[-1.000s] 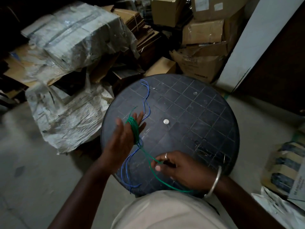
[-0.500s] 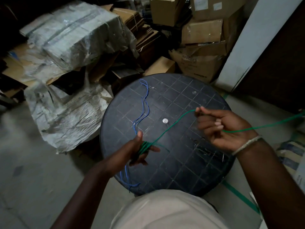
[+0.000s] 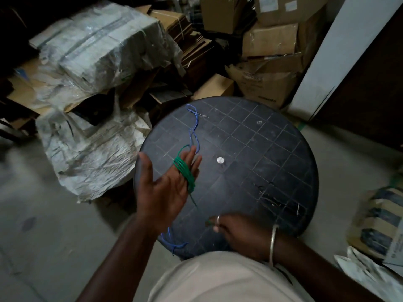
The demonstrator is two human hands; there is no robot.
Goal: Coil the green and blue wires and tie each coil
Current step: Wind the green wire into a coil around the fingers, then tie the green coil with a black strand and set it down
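The green wire (image 3: 184,171) is wound in several turns around the fingers of my left hand (image 3: 168,186), which is held palm up with fingers spread above the left part of the round black table (image 3: 261,149). A short green strand runs down from the coil toward my right hand (image 3: 237,232), which pinches the wire's tail near the table's front edge. The blue wire (image 3: 194,129) lies loose on the table, running from the far left side under my left hand to the near edge.
Cardboard boxes (image 3: 270,40) and plastic-wrapped bundles (image 3: 104,46) are piled behind and left of the table. A white panel (image 3: 340,51) leans at the right. Sacks (image 3: 379,216) lie on the floor at the right. A small silver disc (image 3: 220,160) marks the table's centre.
My right hand swung from the far right of the table back down to the near edge, laying another green turn on my left fingers. My left hand turned palm up with fingers spread.
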